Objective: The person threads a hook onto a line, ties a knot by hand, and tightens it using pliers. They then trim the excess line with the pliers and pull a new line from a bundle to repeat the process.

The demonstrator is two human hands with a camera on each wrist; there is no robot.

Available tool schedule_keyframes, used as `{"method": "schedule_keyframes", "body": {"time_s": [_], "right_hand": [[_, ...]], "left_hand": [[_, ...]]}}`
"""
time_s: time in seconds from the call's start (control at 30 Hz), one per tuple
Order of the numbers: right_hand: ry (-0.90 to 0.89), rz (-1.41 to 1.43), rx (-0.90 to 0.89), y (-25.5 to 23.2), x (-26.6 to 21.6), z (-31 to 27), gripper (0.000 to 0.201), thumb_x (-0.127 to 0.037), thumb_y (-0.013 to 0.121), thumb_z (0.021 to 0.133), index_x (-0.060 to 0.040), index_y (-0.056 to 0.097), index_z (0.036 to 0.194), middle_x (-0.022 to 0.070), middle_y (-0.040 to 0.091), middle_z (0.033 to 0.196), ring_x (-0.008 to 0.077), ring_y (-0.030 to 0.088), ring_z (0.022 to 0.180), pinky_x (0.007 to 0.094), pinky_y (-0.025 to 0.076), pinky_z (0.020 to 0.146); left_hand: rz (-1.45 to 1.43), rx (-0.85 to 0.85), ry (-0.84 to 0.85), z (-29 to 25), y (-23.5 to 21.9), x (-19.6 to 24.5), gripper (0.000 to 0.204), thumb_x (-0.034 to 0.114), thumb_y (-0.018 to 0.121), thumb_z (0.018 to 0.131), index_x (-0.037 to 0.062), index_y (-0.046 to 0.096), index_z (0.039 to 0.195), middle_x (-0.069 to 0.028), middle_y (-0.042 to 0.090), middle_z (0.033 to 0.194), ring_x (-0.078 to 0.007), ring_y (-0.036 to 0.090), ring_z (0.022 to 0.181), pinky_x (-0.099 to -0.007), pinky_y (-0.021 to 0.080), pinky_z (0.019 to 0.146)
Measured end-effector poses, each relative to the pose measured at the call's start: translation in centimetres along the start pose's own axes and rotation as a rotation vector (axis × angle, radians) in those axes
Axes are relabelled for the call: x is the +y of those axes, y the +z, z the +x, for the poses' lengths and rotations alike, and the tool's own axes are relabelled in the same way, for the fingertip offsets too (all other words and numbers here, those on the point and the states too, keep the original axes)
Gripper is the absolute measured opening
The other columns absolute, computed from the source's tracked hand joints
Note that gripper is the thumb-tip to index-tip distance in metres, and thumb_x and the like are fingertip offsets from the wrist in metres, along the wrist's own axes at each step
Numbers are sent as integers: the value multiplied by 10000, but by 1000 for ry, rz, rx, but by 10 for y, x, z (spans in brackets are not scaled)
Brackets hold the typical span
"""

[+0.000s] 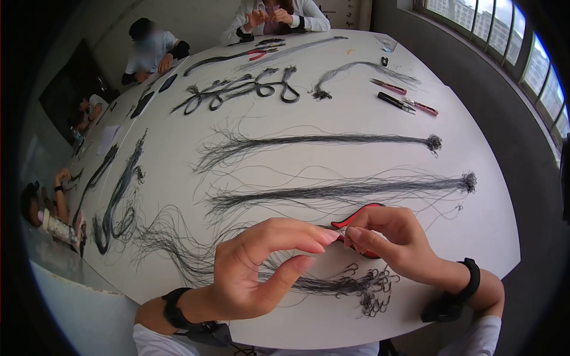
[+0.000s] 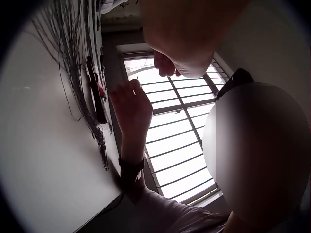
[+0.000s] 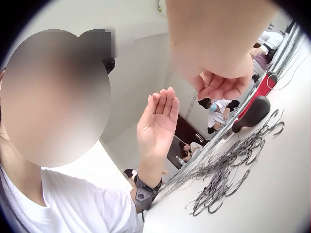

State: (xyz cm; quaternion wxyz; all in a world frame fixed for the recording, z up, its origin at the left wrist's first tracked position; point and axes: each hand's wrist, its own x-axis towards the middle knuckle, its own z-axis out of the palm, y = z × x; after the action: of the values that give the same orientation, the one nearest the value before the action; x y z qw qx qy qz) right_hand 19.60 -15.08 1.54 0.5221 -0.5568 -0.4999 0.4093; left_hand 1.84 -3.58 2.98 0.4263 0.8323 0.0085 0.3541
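Note:
My left hand (image 1: 255, 267) is held over the table with fingers nearly straight and the thumb apart; a fine dark line crosses its skin. Close to its fingertips, my right hand (image 1: 395, 240) has thumb and index finger pinched together. A small thin dark piece (image 2: 137, 78) pokes out above the right fingertips in the left wrist view; I cannot tell its kind. Below the hands lies a bundle of fish hooks (image 1: 374, 288) with long dark lines trailing left. Red-and-black-handled pliers (image 1: 362, 209) lie behind the right hand, partly hidden by it.
Two long bundles of hooked lines (image 1: 332, 139) stretch across the table ahead. Coiled bundles (image 1: 237, 92) lie farther back. Thread snips (image 1: 395, 102) and pink-handled tools (image 1: 423, 107) rest at the back right. Other people (image 1: 276, 18) sit around the far and left edges.

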Motion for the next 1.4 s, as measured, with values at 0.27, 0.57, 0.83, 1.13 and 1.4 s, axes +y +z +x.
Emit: {"method": "schedule_keyframes", "body": {"time_s": [0.27,0.57,0.83,1.13,1.4], "right_hand": [[148,-378,316,-88,-9,11,211,-156,577,847,8,640,731,8,535,581,61,442,536,207,343,499],[442,-716,485,-178,4,-33,172,-118,619,783,16,665,684,7,497,488,64,417,441,210,271,414],[556,-830,489,-209,18,-49,182,-138,630,791,-13,679,667,17,547,501,63,450,425,203,263,385],[585,-835,527,-202,9,-54,202,-139,594,809,-4,678,685,31,566,527,64,475,438,198,299,371],[587,-911,552,-202,9,-58,191,-112,591,785,10,594,637,45,554,527,83,498,442,215,352,371]], "left_hand": [[-628,12,-714,19,-41,-12,261,194,438,956,-10,553,841,-49,554,648,-146,574,540,-260,493,567],[-201,23,-848,16,-86,-61,247,196,482,931,16,555,778,3,516,611,-76,515,505,-223,469,522],[252,5,-746,-2,-110,-86,160,112,548,882,-3,577,775,-14,564,676,-70,514,582,-216,448,561],[683,-39,-559,-2,-89,-61,139,136,593,834,0,590,861,-79,584,907,-189,559,879,-307,431,824],[655,-104,-580,-4,-76,-55,152,152,589,839,3,596,868,-87,587,910,-203,557,882,-311,434,809]]}}
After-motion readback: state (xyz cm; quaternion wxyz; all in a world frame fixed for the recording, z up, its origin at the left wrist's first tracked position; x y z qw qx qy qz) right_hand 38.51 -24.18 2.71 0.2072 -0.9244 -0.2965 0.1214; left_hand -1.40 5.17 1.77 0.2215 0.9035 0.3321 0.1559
